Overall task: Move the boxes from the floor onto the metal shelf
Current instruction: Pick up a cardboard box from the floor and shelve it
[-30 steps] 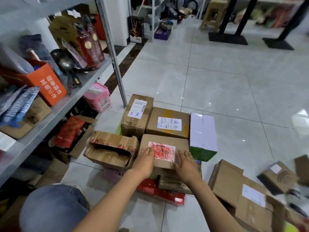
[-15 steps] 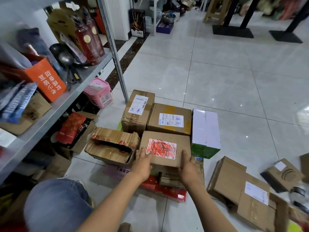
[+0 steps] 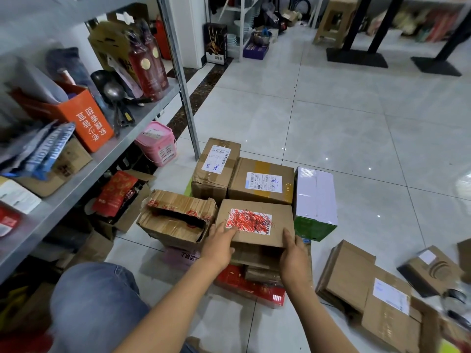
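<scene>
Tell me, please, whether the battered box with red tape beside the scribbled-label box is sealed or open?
Open: the battered box has its top torn, a dark gap showing between crumpled flaps. Its contents cannot be seen.

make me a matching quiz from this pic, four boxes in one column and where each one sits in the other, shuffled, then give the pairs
Things
1. scribbled-label box
2. white and green box
3. orange box
4. torn box

Places
A. on the metal shelf
B. on the floor, far right of the cluster
C. between the left hand and right hand
D. just left of the scribbled-label box

Pairs: 1-C, 2-B, 3-A, 4-D
</scene>
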